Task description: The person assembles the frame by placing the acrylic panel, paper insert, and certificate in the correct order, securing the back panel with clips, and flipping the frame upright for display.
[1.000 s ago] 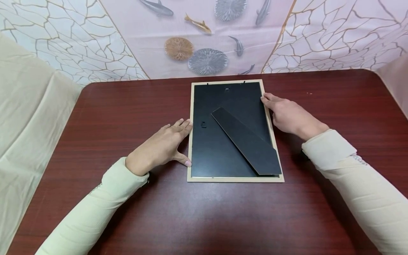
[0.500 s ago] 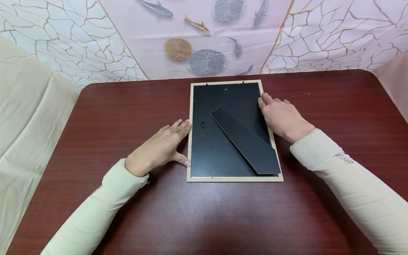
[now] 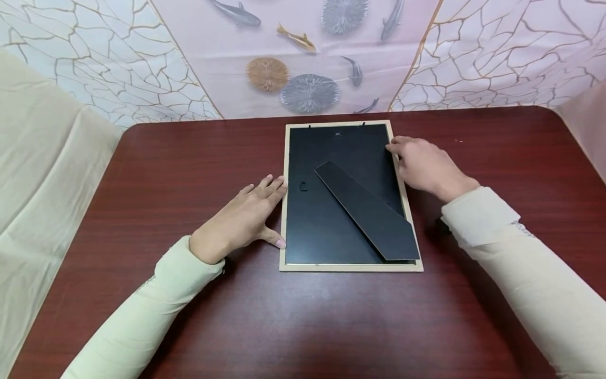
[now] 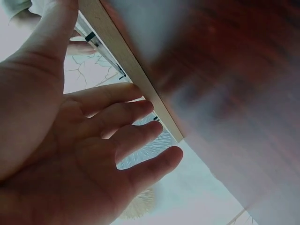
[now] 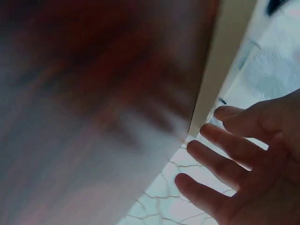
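Note:
A picture frame [image 3: 352,268] lies face down on the table, its light wood border around a black backing board [image 3: 307,231]. A black easel stand [image 3: 366,210] slants across the backing toward the lower right corner. My left hand [image 3: 239,221] rests at the frame's left side, fingers spread and fingertips and thumb at the border. On the other side, my right hand [image 3: 431,166] has its thumb and index fingertips at the upper right border. In the right wrist view, the remaining fingers [image 5: 218,161] extend loosely beside the frame's side.
The dark red wooden table [image 3: 303,326] surrounds the frame, whose top lies near the table's back edge. Behind hangs a patterned cloth [image 3: 303,52] with fish motifs. Small dark tabs [image 3: 363,123] stick up at the frame's top, and a hanging loop [image 3: 303,186] sits on the backing.
My right hand shifted inward over the frame's right border, then drew back slightly to the right. The left hand and the frame stay in place.

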### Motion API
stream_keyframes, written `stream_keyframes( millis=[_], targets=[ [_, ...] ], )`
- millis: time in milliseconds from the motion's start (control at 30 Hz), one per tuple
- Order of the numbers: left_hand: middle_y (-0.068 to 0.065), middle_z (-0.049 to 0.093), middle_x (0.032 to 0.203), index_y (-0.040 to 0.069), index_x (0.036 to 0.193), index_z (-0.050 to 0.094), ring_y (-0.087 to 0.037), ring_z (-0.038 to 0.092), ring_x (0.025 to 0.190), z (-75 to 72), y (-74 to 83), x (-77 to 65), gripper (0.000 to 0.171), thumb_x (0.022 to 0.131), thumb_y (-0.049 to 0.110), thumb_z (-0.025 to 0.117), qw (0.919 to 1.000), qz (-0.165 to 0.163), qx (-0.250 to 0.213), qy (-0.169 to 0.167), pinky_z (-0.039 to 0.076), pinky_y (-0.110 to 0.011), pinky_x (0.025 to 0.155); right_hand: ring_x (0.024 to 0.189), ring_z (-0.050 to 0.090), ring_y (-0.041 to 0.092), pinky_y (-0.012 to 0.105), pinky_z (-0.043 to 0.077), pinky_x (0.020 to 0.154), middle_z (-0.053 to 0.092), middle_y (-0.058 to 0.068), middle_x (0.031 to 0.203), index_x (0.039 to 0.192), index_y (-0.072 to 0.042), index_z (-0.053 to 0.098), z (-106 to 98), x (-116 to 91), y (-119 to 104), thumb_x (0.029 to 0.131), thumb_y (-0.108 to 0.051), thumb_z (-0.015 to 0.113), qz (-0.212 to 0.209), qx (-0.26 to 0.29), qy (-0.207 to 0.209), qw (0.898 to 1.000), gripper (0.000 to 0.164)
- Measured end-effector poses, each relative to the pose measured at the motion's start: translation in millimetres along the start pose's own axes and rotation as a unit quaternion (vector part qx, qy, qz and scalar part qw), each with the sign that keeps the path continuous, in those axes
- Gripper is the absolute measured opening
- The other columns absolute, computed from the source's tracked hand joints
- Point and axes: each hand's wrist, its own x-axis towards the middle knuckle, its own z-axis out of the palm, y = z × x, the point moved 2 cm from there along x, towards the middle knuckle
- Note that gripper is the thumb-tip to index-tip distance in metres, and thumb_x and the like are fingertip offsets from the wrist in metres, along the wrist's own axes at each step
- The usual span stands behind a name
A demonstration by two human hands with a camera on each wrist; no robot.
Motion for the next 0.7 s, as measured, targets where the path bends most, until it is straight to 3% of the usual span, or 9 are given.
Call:
stream_keyframes(
  millis=[100, 233, 333, 400, 467, 533, 567, 633, 700],
  targets=[
    [-0.017, 0.022, 0.174, 0.0, 0.163, 0.032, -0.038, 0.016, 0.163, -0.7, -1.1, 0.0, 0.12, 0.071, 0.049, 0.092, 0.9999, -0.006, -0.005, -0.007, 0.023, -0.061, 0.128, 0.118, 0.062, 0.045, 0.058, 0.051, 0.093, 0.057, 0.032, 0.146, 0.143, 0.007, 0.058, -5, 11, 5, 0.097, 0.003, 0.041, -0.008, 0.051, 0.026, 0.998, 0.05],
    [-0.015, 0.02, 0.175, 0.001, 0.163, 0.031, -0.036, 0.014, 0.164, -1.2, -2.6, 0.7, 0.121, 0.071, 0.052, 0.091, 0.9998, -0.008, -0.012, -0.012, 0.022, -0.061, 0.129, 0.084, 0.055, 0.033, 0.046, 0.043, 0.078, 0.068, 0.03, 0.119, 0.149, 0.005, 0.053, -9, 29, 6, 0.099, 0.001, 0.043, -0.02, 0.075, 0.016, 0.997, 0.051],
    [-0.014, 0.019, 0.175, 0.001, 0.163, 0.031, -0.035, 0.013, 0.164, -1.1, -2.7, 2.2, 0.121, 0.071, 0.052, 0.091, 0.9998, -0.009, -0.013, -0.014, 0.022, -0.061, 0.129, 0.07, 0.05, 0.026, 0.039, 0.042, 0.071, 0.062, 0.017, 0.085, 0.154, 0.002, 0.048, -12, 42, 7, 0.101, -0.002, 0.047, -0.016, 0.088, -0.008, 0.996, 0.053],
    [-0.013, 0.018, 0.176, 0.002, 0.164, 0.031, -0.035, 0.012, 0.164, -0.9, -3.0, 2.8, 0.121, 0.071, 0.052, 0.091, 0.9997, -0.01, -0.017, -0.015, 0.021, -0.061, 0.129, 0.061, 0.045, 0.021, 0.036, 0.04, 0.067, 0.055, 0.013, 0.076, 0.156, -0.001, 0.047, -13, 49, 7, 0.1, -0.003, 0.049, -0.008, 0.097, -0.019, 0.995, 0.056],
    [-0.012, 0.017, 0.176, 0.002, 0.164, 0.03, -0.034, 0.012, 0.164, -0.4, -3.5, 2.8, 0.121, 0.071, 0.052, 0.091, 0.9996, -0.01, -0.022, -0.015, 0.021, -0.061, 0.129, 0.058, 0.042, 0.019, 0.036, 0.039, 0.066, 0.062, 0.018, 0.087, 0.158, -0.004, 0.044, -15, 55, 8, 0.1, -0.004, 0.05, 0.002, 0.105, -0.033, 0.994, 0.058],
    [-0.011, 0.017, 0.176, 0.003, 0.164, 0.03, -0.035, 0.012, 0.164, 0.3, -4.4, 2.5, 0.122, 0.071, 0.052, 0.091, 0.9995, -0.009, -0.027, -0.014, 0.021, -0.062, 0.128, 0.059, 0.041, 0.022, 0.038, 0.04, 0.07, 0.065, 0.027, 0.118, 0.162, -0.007, 0.04, -16, 60, 8, 0.101, -0.004, 0.049, 0.008, 0.108, -0.052, 0.993, 0.062],
    [-0.011, 0.017, 0.176, 0.003, 0.164, 0.03, -0.035, 0.012, 0.164, 0.6, -4.8, 2.3, 0.122, 0.071, 0.052, 0.091, 0.9995, -0.008, -0.029, -0.013, 0.021, -0.063, 0.128, 0.065, 0.046, 0.025, 0.041, 0.041, 0.074, 0.061, 0.029, 0.135, 0.163, -0.009, 0.037, -17, 61, 8, 0.101, -0.005, 0.049, 0.011, 0.111, -0.062, 0.992, 0.063],
    [-0.01, 0.018, 0.176, 0.003, 0.164, 0.03, -0.035, 0.013, 0.164, 1.4, -6.2, 2.2, 0.122, 0.071, 0.052, 0.091, 0.9994, -0.007, -0.031, -0.011, 0.021, -0.063, 0.128, 0.089, 0.057, 0.034, 0.048, 0.043, 0.086, 0.039, 0.029, 0.162, 0.166, -0.012, 0.03, -17, 63, 7, 0.103, -0.006, 0.048, 0.017, 0.116, -0.084, 0.989, 0.066],
    [-0.01, 0.018, 0.176, 0.004, 0.164, 0.03, -0.035, 0.014, 0.164, 2.0, -7.7, 2.3, 0.122, 0.071, 0.053, 0.091, 0.9995, -0.006, -0.03, -0.009, 0.021, -0.064, 0.128, 0.124, 0.055, 0.043, 0.056, 0.042, 0.101, 0.024, 0.027, 0.171, 0.167, -0.014, 0.026, -17, 65, 6, 0.104, -0.008, 0.047, 0.024, 0.123, -0.102, 0.987, 0.067]
  ],
)
